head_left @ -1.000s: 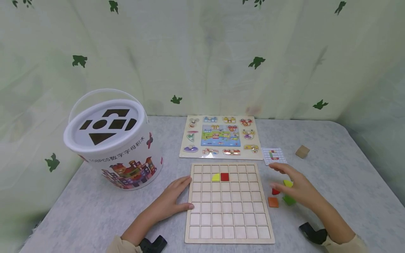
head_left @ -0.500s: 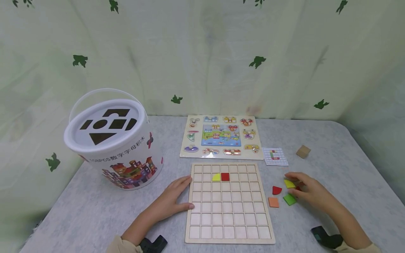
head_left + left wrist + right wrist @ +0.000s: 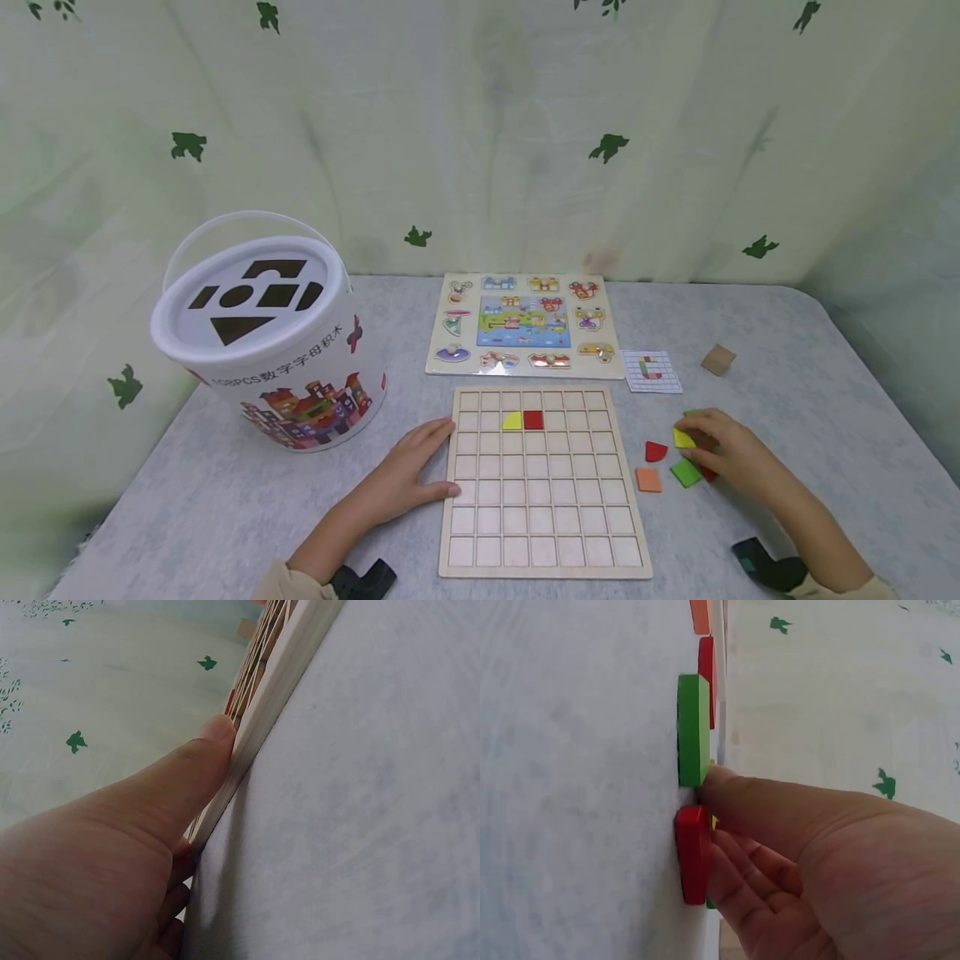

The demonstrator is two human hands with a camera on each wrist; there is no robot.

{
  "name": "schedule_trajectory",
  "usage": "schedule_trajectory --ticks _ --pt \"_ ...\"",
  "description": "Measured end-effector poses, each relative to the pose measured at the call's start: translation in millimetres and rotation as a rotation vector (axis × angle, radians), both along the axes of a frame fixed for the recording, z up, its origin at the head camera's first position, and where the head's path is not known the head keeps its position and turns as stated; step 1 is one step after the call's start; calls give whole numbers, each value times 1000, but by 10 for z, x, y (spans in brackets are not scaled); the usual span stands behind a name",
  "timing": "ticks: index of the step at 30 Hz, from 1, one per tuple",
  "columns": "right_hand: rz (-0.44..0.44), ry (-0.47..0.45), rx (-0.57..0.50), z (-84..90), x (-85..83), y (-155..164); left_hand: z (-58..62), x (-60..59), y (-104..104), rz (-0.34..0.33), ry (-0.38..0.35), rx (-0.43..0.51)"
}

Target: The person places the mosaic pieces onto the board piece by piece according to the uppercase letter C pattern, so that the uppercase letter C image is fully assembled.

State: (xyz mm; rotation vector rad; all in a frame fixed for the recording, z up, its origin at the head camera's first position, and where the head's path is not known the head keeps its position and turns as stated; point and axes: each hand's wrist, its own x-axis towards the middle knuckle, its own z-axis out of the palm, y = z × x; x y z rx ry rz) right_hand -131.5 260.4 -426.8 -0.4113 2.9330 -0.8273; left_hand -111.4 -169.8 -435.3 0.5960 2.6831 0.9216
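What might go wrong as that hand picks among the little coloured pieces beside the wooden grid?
The right hand pinches a yellow piece in a tight cluster, so it may nudge the green piece or the red piece beside it. The grid board is steadied only by the left hand at its edge, so it might shift.

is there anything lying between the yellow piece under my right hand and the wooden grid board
Yes. A red piece lies on the table between the yellow piece at your right hand and the grid board. An orange piece lies just below that line. Both are flat and low.
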Motion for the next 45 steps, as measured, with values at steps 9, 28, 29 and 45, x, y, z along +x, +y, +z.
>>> schedule_trajectory --ticks 9,28,29,45 --pt "-96 -75 -35 59 18 -51 26 9 9 5 -3 2" --pt "95 198 -294 440 -174 -722 2 0 -3 -1 18 -6" --pt "108 195 -303 439 -190 -774 1 1 -4 -2 19 -4" --pt "236 37 -342 149 -353 -1239 -8 3 7 5 25 9"
